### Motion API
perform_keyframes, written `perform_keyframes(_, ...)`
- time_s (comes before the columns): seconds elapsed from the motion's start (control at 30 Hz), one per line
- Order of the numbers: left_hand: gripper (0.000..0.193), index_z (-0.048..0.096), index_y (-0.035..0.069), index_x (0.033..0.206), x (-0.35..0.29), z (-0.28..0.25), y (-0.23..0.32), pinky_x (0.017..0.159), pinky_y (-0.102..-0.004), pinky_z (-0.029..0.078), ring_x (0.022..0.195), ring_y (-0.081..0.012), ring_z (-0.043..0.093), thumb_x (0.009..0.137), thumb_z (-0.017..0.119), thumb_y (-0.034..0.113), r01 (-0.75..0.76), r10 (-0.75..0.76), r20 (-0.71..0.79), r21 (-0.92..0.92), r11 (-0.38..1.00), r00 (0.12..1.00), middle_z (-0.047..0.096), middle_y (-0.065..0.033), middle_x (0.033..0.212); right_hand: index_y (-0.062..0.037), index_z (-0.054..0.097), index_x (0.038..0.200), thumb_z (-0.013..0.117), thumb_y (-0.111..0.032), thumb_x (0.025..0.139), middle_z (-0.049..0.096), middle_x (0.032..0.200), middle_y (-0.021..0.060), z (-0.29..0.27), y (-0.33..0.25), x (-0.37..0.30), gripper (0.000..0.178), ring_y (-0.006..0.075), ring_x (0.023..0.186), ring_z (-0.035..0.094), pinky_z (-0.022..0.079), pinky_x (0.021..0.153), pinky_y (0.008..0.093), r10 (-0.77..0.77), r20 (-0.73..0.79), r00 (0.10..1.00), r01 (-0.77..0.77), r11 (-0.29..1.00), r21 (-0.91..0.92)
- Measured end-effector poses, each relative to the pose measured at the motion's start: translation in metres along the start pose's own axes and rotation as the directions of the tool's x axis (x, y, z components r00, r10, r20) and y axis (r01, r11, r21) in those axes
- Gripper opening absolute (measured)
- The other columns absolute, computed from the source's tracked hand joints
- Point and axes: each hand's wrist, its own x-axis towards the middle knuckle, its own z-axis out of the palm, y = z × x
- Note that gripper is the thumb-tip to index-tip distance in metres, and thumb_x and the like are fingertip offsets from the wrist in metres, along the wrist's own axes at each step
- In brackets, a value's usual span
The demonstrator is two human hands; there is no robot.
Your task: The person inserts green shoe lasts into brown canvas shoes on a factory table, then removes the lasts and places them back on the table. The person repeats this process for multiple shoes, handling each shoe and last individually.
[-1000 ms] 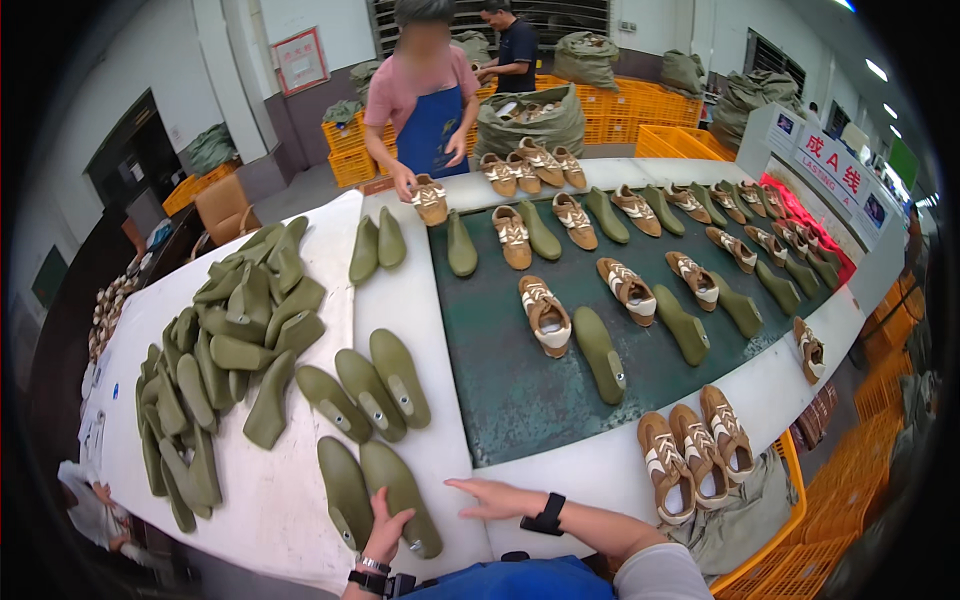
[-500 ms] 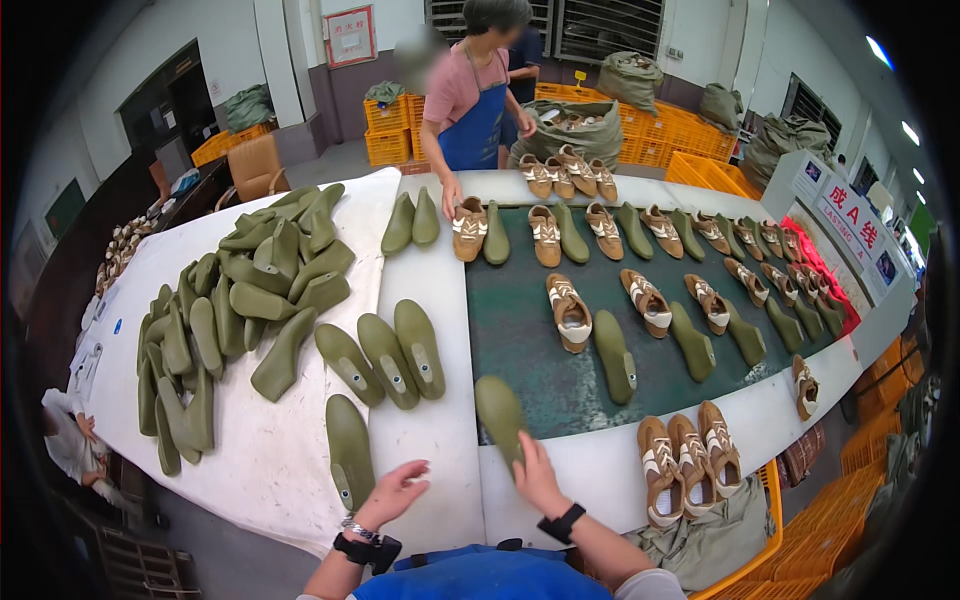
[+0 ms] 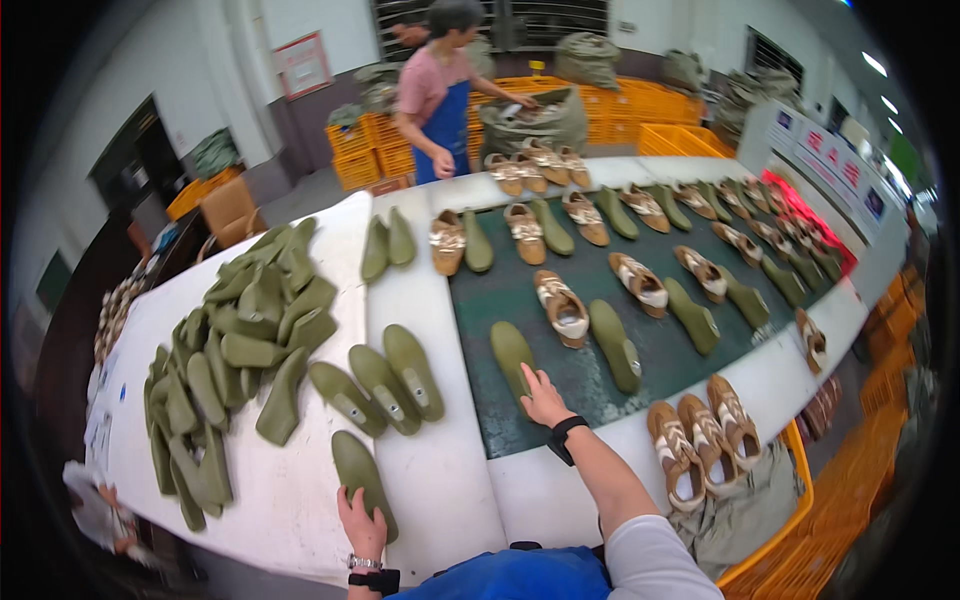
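White sheeting [image 3: 290,520] covers the left part of our worktable, and on it we see a heap of shoe lasts [image 3: 240,345], all olive green, tumbled over one another at every angle. Near us, our left hand [image 3: 362,522] lies over the near end of a single last [image 3: 358,462], its fingers and thumb spread; we cannot tell whether they grip. That last is long, smooth and matte, rounded at its far end. Just beyond it lie three matching lasts [image 3: 378,385], side by side, each with a grey patch and a small hole toward the near end. Across the table, a co-worker [image 3: 440,95] in a blue apron reaches toward a bulging sack [image 3: 545,128]. Our right hand [image 3: 545,400] touches another last [image 3: 510,348], which rests at the left side of a dark green panel [image 3: 480,310]; the fingers reach onto its near part, their hold unclear to us. Rightward, brown-and-white shoes [image 3: 563,305] alternate with lasts in rows. At our near right stand three more shoes [image 3: 690,450], beside a yellow crate [image 3: 797,470].
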Motion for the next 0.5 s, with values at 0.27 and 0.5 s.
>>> perform_keyframes(0.27,0.060,0.035,0.000,0.133,0.007,0.010,-0.027,0.105,-0.0371,0.029,0.122,-0.0316,0.041,0.076,0.051,-0.006,0.308,-0.307,0.095,-0.536,0.786,0.947,0.040,-0.0194,0.133,-0.0050,0.065,0.083,0.058,-0.014,0.078,0.065,0.082,0.0154,-0.147,0.076,-0.207,0.013,0.0355,0.075,0.063,0.050,0.068,0.0458,0.349,-0.260,0.900,-0.419,0.858,-0.298)
perform_keyframes(0.5,0.064,0.030,-0.001,0.136,0.009,0.010,-0.031,0.107,-0.0363,0.027,0.126,-0.0310,0.037,0.076,0.049,-0.008,0.233,-0.220,0.084,-0.467,0.853,0.972,0.037,-0.0188,0.136,-0.0087,0.062,0.095,0.064,-0.017,0.077,0.061,0.095,0.0129,-0.143,0.060,-0.292,0.019,0.0339,0.079,0.062,0.050,0.067,0.0450,0.378,-0.531,0.758,-0.520,0.842,-0.143)
